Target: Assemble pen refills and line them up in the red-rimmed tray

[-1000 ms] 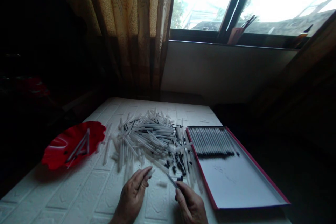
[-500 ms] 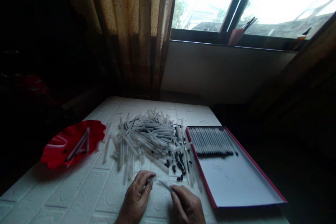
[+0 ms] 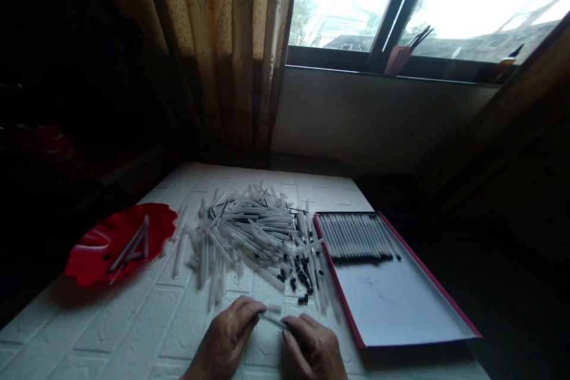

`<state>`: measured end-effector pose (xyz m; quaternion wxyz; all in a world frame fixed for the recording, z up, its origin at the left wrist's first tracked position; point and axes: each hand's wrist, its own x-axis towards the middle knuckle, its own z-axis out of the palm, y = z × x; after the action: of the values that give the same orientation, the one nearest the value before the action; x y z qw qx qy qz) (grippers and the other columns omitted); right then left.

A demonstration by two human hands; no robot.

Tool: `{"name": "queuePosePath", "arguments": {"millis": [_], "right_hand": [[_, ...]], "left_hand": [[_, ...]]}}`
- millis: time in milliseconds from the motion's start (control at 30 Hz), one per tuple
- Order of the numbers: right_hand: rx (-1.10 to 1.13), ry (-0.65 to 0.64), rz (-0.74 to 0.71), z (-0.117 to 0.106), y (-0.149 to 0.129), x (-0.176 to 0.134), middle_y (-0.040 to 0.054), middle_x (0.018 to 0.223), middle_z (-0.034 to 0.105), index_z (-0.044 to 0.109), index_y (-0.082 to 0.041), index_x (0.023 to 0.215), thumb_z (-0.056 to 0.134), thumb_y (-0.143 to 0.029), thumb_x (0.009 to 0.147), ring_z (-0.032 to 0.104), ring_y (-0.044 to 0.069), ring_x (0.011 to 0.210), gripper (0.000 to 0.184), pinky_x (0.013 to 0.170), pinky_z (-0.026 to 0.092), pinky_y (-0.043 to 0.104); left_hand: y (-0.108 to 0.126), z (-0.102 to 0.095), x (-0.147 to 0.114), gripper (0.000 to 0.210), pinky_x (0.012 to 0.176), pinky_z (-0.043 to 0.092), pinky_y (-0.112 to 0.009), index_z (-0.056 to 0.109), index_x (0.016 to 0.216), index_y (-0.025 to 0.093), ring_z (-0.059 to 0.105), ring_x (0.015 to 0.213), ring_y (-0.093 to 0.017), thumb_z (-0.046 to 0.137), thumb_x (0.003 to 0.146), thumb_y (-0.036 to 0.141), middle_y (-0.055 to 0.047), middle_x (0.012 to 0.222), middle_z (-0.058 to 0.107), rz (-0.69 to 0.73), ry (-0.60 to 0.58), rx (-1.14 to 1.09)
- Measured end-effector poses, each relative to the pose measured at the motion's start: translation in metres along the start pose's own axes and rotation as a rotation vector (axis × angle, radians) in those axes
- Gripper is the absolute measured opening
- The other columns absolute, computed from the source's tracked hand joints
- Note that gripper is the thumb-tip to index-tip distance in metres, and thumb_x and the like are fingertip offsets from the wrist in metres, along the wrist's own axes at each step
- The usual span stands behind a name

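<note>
My left hand (image 3: pixel 229 332) is closed in a pinch, with a short clear plastic piece (image 3: pixel 272 309) showing at its fingertips. My right hand (image 3: pixel 314 344) is closed around a slim, pale pen (image 3: pixel 274 322), which slants toward the left fingertips. The pen's far end meets the left fingers, where the exact contact is hidden. Just beyond the hands lies a heap of clear pen barrels (image 3: pixel 253 225). Small black plugs (image 3: pixel 303 276) are scattered at the heap's right side.
On the right, a shallow red-edged box (image 3: pixel 401 314) holds a row of pens (image 3: pixel 356 237) with dark ends. At left stands a red scalloped bowl (image 3: pixel 89 255) with a few pen pieces. The white brick-patterned table (image 3: pixel 129 314) ends before the curtain and window.
My hands have drawn together, so the pen's end now reaches the left fingertips. The left hand has turned slightly, and the whole view has shifted a little.
</note>
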<state>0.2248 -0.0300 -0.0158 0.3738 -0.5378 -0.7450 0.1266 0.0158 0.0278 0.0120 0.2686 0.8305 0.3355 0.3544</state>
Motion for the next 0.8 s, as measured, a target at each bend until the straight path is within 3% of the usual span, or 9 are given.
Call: {"name": "queuePosePath", "arguments": {"millis": [100,233,533,800], "right_hand": [[-0.039,0.010,-0.058,-0.001,0.000,-0.001,0.0026,0.077,0.070,0.060,-0.021,0.106,0.052,-0.023,0.087,0.068,0.016,0.065,0.020,0.060,0.050,0.020],[-0.095,0.007,-0.108,-0.003,-0.001,0.000,0.0013,0.073,0.070,0.056,-0.022,0.096,0.049,-0.026,0.091,0.068,0.015,0.060,0.009,0.056,0.048,0.020],[-0.196,-0.178,-0.202,-0.012,0.000,0.010,0.0024,0.063,0.066,0.063,-0.021,0.093,0.025,-0.036,0.103,0.062,0.013,0.050,0.042,0.047,0.039,0.020],[-0.237,-0.114,-0.267,-0.008,0.000,0.016,0.0000,0.053,0.062,0.064,-0.021,0.086,0.020,-0.038,0.104,0.057,0.011,0.040,0.051,0.040,0.033,0.021]], "left_hand": [[-0.004,-0.005,-0.005,0.022,0.079,0.056,-0.020,0.061,0.109,0.028,0.071,0.088,-0.016,0.050,0.093,0.020,-0.002,0.096,0.073,-0.007,-0.030,0.033],[-0.007,-0.007,-0.010,0.014,0.074,0.057,-0.019,0.062,0.103,0.026,0.072,0.080,-0.016,0.053,0.092,0.024,-0.001,0.089,0.074,-0.001,-0.016,0.055],[-0.010,-0.006,-0.012,0.015,0.073,0.054,-0.021,0.061,0.103,0.025,0.069,0.078,-0.015,0.050,0.093,0.021,-0.001,0.085,0.071,0.041,-0.117,0.088],[-0.011,-0.007,-0.008,0.014,0.068,0.054,-0.020,0.064,0.097,0.024,0.069,0.073,-0.015,0.052,0.092,0.020,-0.001,0.080,0.072,0.015,-0.137,0.056]]}}
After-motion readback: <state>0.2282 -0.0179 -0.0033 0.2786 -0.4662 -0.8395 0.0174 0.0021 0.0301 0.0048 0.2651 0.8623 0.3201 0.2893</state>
